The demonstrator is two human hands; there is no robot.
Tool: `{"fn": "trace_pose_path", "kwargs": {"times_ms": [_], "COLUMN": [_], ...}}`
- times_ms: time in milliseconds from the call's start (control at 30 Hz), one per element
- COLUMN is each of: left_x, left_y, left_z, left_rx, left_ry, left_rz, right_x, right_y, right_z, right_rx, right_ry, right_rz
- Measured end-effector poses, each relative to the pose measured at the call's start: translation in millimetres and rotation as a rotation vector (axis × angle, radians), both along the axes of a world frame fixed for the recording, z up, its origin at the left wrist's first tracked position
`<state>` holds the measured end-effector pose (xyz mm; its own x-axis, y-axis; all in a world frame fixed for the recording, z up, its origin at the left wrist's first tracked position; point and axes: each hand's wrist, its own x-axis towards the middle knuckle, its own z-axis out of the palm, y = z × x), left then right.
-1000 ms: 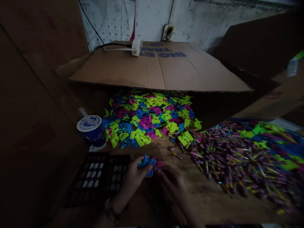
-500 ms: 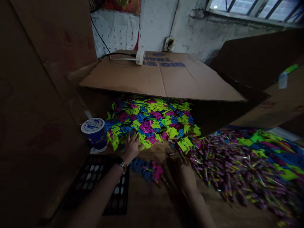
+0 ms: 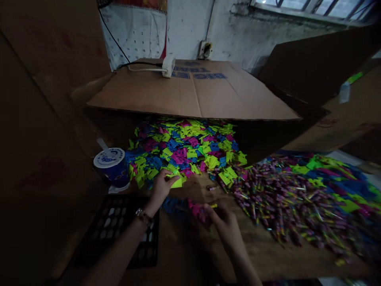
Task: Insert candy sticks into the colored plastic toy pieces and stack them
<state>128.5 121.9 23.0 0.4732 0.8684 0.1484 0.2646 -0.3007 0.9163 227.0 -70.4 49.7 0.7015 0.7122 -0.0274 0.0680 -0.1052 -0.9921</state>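
My left hand [image 3: 162, 185], with a bracelet at the wrist, pinches a yellow-green plastic piece [image 3: 176, 182] at the front edge of a heap of yellow, pink and blue pieces [image 3: 190, 149]. My right hand [image 3: 223, 218] is closed on a small yellow item [image 3: 213, 205], its fingertips beside a pink piece [image 3: 196, 210]. Blue pieces [image 3: 172, 207] lie on the wooden table [image 3: 178, 250] between the hands, partly dark and blurred. To the right spreads a pile of small wrapped sticks [image 3: 279, 198].
A blue cup with a white lid [image 3: 110, 159] stands at the left, behind a black tray with oval holes [image 3: 111, 222]. A cardboard flap [image 3: 190, 95] overhangs the heap and bears a white power strip [image 3: 168, 66]. More flat coloured pieces [image 3: 345, 182] lie far right.
My left hand has drawn back slightly from the heap and closed on a yellow-green piece. My right hand has shifted left towards the pink piece, a small yellow item now between its fingers.
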Motion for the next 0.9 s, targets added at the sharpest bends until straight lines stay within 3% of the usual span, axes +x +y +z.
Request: {"fn": "trace_pose_path", "kwargs": {"times_ms": [100, 167, 267, 333, 400, 533, 767, 900], "left_x": [-9, -18, -30, -35, -38, -40, -43, -45], "left_y": [-29, -48, -68, -74, -77, -80, -90, -94], "left_z": [18.8, 35.4, 57.3, 65.4, 68.0, 63.7, 60.2, 65.9], "left_rx": [-0.21, -0.465, -0.791, -0.858, -0.872, -0.816, -0.486, -0.449], "left_ry": [-0.109, -0.266, -0.467, -0.501, -0.508, -0.466, -0.339, -0.3], "left_rz": [-0.005, -0.065, -0.203, -0.269, -0.28, -0.181, -0.097, -0.122], "right_x": [-16, -22, -26, -29, -33, -41, -59, -64], "right_y": [5, 7, 8, 7, 5, 0, -10, -12], "right_z": [13.3, 18.1, 22.9, 26.4, 29.7, 29.7, 16.6, 15.7], "right_rx": [0.099, 0.157, 0.189, 0.17, 0.134, 0.061, -0.082, -0.113], "right_ry": [0.216, 0.306, 0.332, 0.292, 0.218, 0.001, -0.495, -0.632], "right_rz": [0.024, 0.064, 0.1, 0.103, 0.089, 0.029, -0.108, -0.201]}}
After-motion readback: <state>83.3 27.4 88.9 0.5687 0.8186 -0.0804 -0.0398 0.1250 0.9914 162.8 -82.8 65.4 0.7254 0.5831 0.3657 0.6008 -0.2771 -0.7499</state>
